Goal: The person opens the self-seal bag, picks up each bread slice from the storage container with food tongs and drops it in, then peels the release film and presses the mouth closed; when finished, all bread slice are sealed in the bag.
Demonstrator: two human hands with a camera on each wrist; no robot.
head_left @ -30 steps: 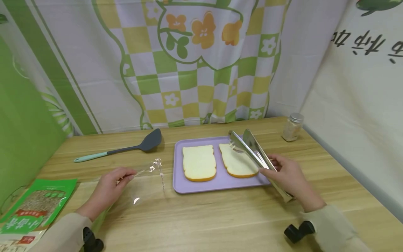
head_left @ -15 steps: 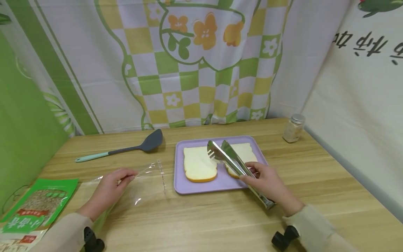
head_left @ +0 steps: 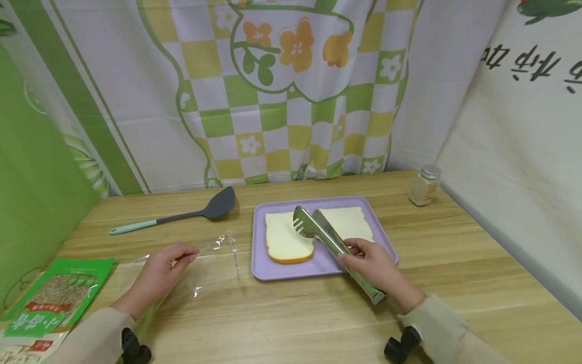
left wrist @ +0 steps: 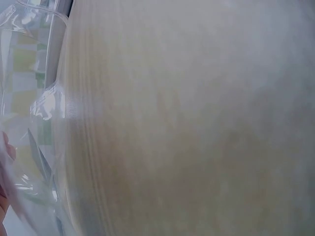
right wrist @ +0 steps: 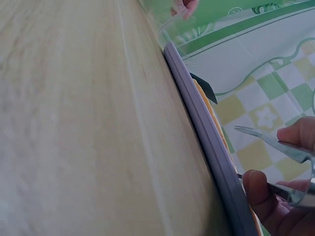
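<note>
My left hand (head_left: pixel 159 270) pinches the top edge of a clear plastic bag (head_left: pixel 211 265), which hangs just left of the purple tray (head_left: pixel 259 255). Two bread slices lie side by side on that tray: a left slice (head_left: pixel 284 235) and a right slice (head_left: pixel 347 222). With my right hand (head_left: pixel 375 265) I grip metal tongs (head_left: pixel 325 237) by the middle of their arms. The tongs slant over the tray, their forked end overlapping the left slice in the head view. In the right wrist view, thumb and fingers hold the tongs' two arms (right wrist: pixel 273 142), which stand apart.
At the back left lies a spatula (head_left: pixel 218 205) with a mint handle. A green seasoning packet (head_left: pixel 59 293) is at the front left, beside my left sleeve. A small glass jar (head_left: pixel 425 187) with a silver lid stands at the back right of the wooden table (head_left: pixel 282 323).
My right hand has carried the tongs leftward, from over the right slice to over the left one, and their ends have come closer together. My left hand and the bag have barely moved.
</note>
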